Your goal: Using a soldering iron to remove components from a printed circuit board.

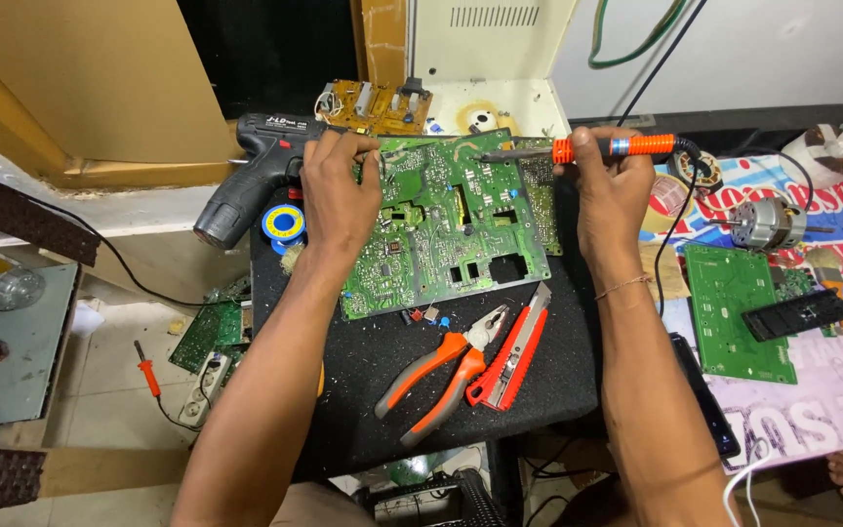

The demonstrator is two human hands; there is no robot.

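Both forearms bare, no sleeves; thin bracelet (622,286) round right wrist; no gloves, no rings.

The circuit board (446,220) lies on the mat (363,371), pliers (441,371) before it (cutter (512,351) just right).

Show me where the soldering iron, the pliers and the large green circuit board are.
soldering iron (617,146): head view, orange handle.
pliers (441,376): head view, orange-grey handles.
large green circuit board (441,234): head view, board middle.

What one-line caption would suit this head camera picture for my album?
Right hand holds an orange-handled soldering iron to a green circuit board, steadied by the left hand.
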